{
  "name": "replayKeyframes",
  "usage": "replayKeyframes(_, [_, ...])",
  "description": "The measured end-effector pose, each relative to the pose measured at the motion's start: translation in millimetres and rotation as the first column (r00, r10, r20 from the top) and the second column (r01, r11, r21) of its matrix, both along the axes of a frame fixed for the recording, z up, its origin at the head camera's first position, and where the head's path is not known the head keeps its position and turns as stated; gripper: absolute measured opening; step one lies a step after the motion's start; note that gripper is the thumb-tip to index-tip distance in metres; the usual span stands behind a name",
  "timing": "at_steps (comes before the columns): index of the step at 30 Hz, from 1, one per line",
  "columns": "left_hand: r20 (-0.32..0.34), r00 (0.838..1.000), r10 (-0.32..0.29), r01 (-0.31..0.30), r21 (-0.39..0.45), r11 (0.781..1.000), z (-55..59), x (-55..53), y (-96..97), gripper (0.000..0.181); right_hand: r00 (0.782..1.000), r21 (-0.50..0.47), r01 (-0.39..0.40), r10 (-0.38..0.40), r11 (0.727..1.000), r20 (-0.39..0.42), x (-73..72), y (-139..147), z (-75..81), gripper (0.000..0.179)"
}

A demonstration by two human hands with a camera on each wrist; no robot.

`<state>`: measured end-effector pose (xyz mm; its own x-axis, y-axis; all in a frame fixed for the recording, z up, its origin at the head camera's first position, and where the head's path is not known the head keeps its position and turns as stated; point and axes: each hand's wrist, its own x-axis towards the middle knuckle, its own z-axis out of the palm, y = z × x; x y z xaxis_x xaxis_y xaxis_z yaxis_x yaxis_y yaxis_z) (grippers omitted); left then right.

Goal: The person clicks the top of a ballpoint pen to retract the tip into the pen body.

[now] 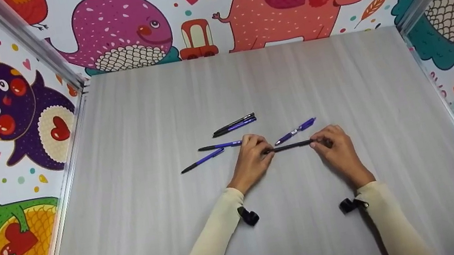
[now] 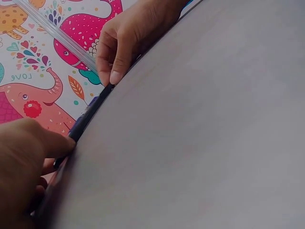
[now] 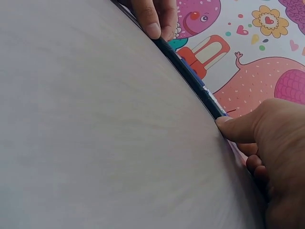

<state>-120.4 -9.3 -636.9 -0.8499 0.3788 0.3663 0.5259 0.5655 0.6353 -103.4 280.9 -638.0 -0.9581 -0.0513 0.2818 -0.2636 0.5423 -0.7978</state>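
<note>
A slim black pen (image 1: 292, 146) lies crosswise low over the table between the two hands. My left hand (image 1: 253, 160) pinches its left end with thumb and fingers. At the other end, my right hand (image 1: 340, 151) pinches the same pen. In the right wrist view the thumb presses along the black pen (image 3: 193, 85), and the left wrist view shows both hands on it. Just behind it rests a purple pen (image 1: 295, 131) with a clear middle, tilted up to the right. A blue pen with a black end (image 1: 221, 146) reaches to the left hand's knuckles, its right tip hidden there.
Another blue and black pen (image 1: 202, 161) lies slanted to the left. Farther back, a black pen and a blue one lie side by side as a pair (image 1: 234, 125). Metal rails edge the pale wood-grain table (image 1: 157, 231), and walls printed with cartoon animals surround it.
</note>
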Motion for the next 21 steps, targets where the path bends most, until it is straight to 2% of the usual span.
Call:
replayKeyframes(8, [0.018, 1.0, -0.006, 0.006, 0.002, 1.0, 2.7, 0.5, 0.2, 0.01, 1.0, -0.001, -0.013, 0.013, 1.0, -0.007, -1.0, 1, 1.3, 0.016])
replayKeyframes(15, [0.069, 0.997, -0.025, 0.023, 0.04, 0.999, 9.3, 0.7, -3.2, 0.014, 0.998, -0.051, -0.047, 0.049, 0.998, 0.046, -3.4, 4, 8.6, 0.021])
replayKeyframes(21, [0.049, 0.999, -0.018, 0.015, 0.064, 0.998, 14.6, 3.8, -11.6, 0.013, 0.999, -0.088, -0.014, 0.018, 0.996, 0.04, -1.9, -2, 15.1, 0.02])
